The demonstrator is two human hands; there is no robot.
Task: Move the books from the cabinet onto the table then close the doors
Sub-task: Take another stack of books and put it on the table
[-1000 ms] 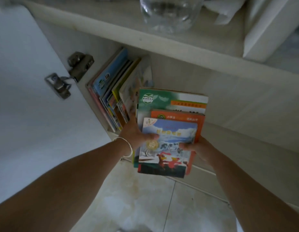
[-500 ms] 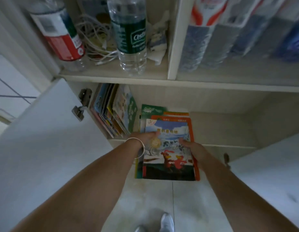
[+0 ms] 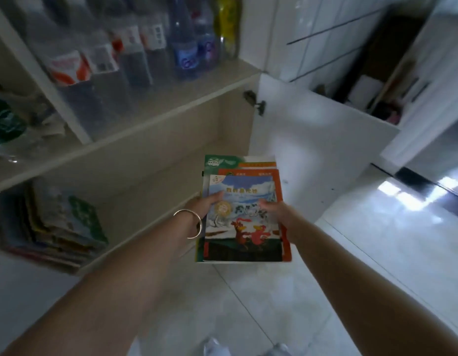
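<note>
Gripping small stack of thin colourful paperback books (image 3: 244,214) w/ left hand (image 3: 205,205) & right hand (image 3: 273,209), thumbs on top, fingers beneath; probably keeps loose covers from sliding.

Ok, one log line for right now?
left hand: holds book stack | right hand: holds stack | more books in cabinet | door open
</note>
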